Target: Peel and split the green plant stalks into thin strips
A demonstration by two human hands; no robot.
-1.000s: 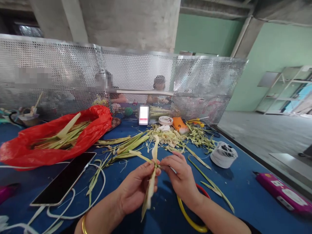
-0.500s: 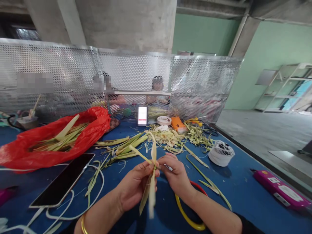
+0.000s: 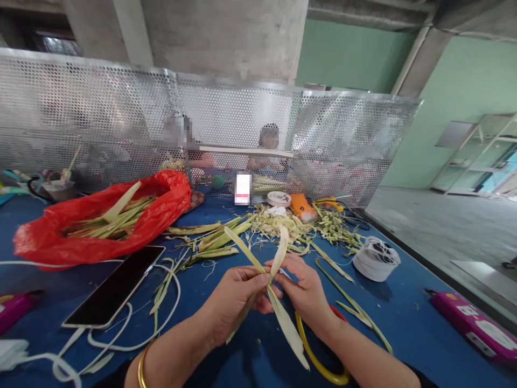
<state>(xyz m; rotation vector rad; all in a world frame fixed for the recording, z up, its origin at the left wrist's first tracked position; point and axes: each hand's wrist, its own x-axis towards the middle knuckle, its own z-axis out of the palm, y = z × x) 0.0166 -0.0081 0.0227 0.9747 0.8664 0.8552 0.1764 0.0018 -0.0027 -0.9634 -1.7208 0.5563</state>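
nearest, a yellow and red loop (image 3: pixel 323 369) lies on the blue tabletop (image 3: pixel 226 372) by the right wrist. just beyond it, the leaf strips (image 3: pixel 287 327) (pale, dry, probably corn husk) are up off the table between the two hands, crossing at the fingertips. the left hand (image 3: pixel 236 288) pinches them at that crossing, thumb on top; the right hand (image 3: pixel 302 283) has its fingers bunched against the same spot, but a strip hides whether they grip it.

as for progress, the strips look gathered at one point, with their ends splaying free; no finished knot or binding shows, so i'd judge this piece early. to the right stands a spool of white cord (image 3: pixel 375 261). farther off, loose husk leaves (image 3: pixel 226 237) and a red plastic bag (image 3: pixel 97 249) holding more suggest plenty remains unworked. behind them runs a perforated metal screen (image 3: pixel 343 129).
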